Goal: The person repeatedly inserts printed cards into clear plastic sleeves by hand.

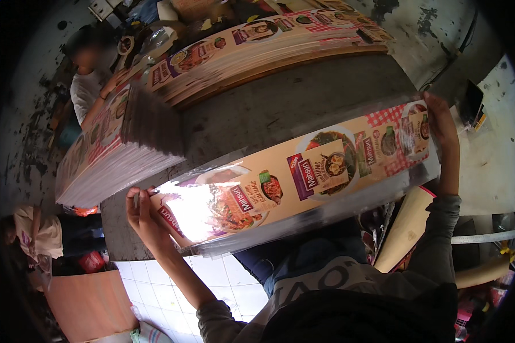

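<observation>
A long printed sheet (280,197) with food pictures and red checks stretches before me, tilted upward to the right. Clear plastic film shows along its edges, and a bright glare hides part of its left end. My left hand (145,216) is closed on the left end, fingers bent at the edge. At the far right corner my right hand (442,117) grips the other end, its fingers partly hidden. Under the sheet is a dark grey table (257,108).
A tall stack of similar printed sheets (106,154) stands at the table's left. Another long stack (234,57) lies along the far edge. Beyond the left stack a person (90,86) is at the table. A cream roll (406,228) leans near my right arm.
</observation>
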`<state>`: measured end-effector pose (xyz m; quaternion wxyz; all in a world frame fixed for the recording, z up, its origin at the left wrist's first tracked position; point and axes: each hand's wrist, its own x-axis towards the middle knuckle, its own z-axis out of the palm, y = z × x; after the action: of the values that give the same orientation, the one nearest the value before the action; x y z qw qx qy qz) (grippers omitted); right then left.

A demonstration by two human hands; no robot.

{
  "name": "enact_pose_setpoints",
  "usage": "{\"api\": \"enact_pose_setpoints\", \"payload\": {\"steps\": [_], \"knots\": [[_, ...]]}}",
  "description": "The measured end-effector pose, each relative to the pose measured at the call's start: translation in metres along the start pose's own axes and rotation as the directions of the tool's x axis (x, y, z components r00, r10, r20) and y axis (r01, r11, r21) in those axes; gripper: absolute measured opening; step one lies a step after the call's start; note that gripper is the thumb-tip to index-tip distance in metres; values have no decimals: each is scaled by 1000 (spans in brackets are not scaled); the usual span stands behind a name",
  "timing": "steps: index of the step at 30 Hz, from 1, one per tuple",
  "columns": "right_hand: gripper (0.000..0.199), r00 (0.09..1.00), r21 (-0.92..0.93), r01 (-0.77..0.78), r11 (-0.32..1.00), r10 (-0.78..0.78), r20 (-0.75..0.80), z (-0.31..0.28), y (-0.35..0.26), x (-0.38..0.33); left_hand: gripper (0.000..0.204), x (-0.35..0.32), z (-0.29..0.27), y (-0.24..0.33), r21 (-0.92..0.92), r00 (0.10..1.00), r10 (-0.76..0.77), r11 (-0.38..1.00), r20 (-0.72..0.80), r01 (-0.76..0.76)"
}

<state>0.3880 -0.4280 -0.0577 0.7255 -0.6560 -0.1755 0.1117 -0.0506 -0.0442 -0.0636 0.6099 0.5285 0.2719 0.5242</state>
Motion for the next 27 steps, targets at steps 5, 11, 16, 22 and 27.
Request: {"api": "enact_pose_setpoints", "payload": {"steps": [5,11,16,22,27], "knots": [[28,975,-371,-120,921,40,-218,-21,4,31,18,3,10,11,47,996,-40,998,76,36],[25,988,-213,-152,965,151,-21,-91,18,138,27,-8,60,31,393,968,181,889,171,-236],[23,998,-461,57,885,-42,43,-157,86,233,25,-18,73,16,570,795,-48,724,604,-389],[29,937,-549,109,829,99,335,16,55,183,53,-34,98,0,580,463,-361,372,810,-725],[33,612,-583,789,195,-337,716,60,49,147,79,-35,92,-14,565,447,-454,165,771,-808]]}}
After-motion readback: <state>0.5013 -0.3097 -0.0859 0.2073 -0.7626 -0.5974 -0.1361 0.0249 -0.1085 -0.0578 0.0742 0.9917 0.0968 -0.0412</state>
